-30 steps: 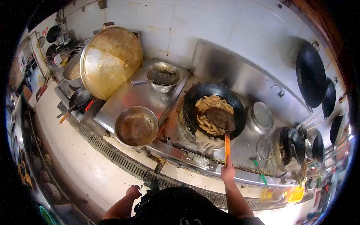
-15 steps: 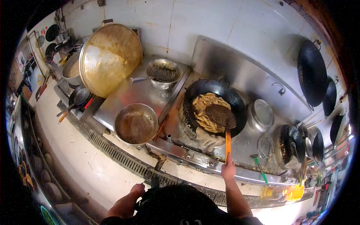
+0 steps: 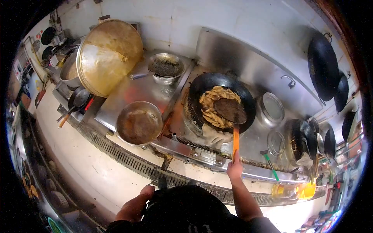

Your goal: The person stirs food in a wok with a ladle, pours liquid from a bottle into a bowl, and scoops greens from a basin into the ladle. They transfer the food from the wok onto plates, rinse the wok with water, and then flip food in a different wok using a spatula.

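My right hand (image 3: pixel 234 169) is closed around the wooden handle of a round skimmer (image 3: pixel 230 111). Its dark, flat head rests on or just above pale brown strips of food (image 3: pixel 216 101) in a black wok (image 3: pixel 199 86). A light cloth (image 3: pixel 214 136) is bunched at the wok's near rim. Close to my body on the left, my left hand (image 3: pixel 146 192) has its fingers curled in; whatever they may hold is hidden.
Left of the wok stand a stained metal pan (image 3: pixel 136 123), a strainer over a bowl (image 3: pixel 166 66) and a large round lid (image 3: pixel 112 58). To the right are a lidded pot (image 3: pixel 272 108) and a green-handled scraper (image 3: pixel 270 166). Woks (image 3: pixel 322 66) hang on the wall.
The camera view has shifted slightly, so the stove appears higher. The skimmer head stays over the food in the wok, with little visible movement. My right hand keeps its grip.
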Demonstrator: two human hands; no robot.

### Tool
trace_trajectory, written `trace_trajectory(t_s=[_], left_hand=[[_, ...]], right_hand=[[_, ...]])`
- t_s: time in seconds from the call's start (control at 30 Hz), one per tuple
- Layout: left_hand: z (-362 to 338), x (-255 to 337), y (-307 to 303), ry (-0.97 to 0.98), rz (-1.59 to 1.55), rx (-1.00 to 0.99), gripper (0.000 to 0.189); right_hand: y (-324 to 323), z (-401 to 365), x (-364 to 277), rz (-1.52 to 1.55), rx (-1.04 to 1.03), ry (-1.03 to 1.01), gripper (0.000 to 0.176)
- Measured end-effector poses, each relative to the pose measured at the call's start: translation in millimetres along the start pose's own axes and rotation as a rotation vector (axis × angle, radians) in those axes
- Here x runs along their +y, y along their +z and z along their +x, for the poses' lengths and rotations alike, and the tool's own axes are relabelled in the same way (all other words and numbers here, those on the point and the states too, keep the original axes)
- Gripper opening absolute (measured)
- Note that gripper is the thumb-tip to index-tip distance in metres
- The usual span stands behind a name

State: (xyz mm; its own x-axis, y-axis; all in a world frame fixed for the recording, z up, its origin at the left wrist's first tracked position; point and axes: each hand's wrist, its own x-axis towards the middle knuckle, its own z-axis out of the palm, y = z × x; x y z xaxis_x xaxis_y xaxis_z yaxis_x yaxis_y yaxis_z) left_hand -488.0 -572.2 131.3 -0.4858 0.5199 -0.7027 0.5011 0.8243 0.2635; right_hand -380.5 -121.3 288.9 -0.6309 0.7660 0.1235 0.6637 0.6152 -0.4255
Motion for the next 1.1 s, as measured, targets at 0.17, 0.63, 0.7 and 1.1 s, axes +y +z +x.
trace_trajectory(t_s=[0.17, 0.63, 0.7, 1.1], left_hand=[[6.4, -3.5, 2.5, -0.073, -0.166, 0.105, 0.019], [7.5, -33.0, 29.4, -0.056, -0.096, 0.125, 0.031], [-2.0, -28.6, 17.1, -0.084, -0.124, 0.098, 0.032], [3.5, -25.2, 36.2, -0.290, -0.445, 0.172, 0.035]], right_hand=[[-11.8, 3.4, -8.2, -0.022, -0.110, 0.085, 0.075], [-4.3, 1.1, -6.4, 0.054, -0.049, 0.042, 0.070], [-5.0, 1.3, -8.8, 0.056, -0.045, 0.038, 0.070], [42.6, 31.3, 17.1, 1.267, 0.141, 0.285, 0.029]])
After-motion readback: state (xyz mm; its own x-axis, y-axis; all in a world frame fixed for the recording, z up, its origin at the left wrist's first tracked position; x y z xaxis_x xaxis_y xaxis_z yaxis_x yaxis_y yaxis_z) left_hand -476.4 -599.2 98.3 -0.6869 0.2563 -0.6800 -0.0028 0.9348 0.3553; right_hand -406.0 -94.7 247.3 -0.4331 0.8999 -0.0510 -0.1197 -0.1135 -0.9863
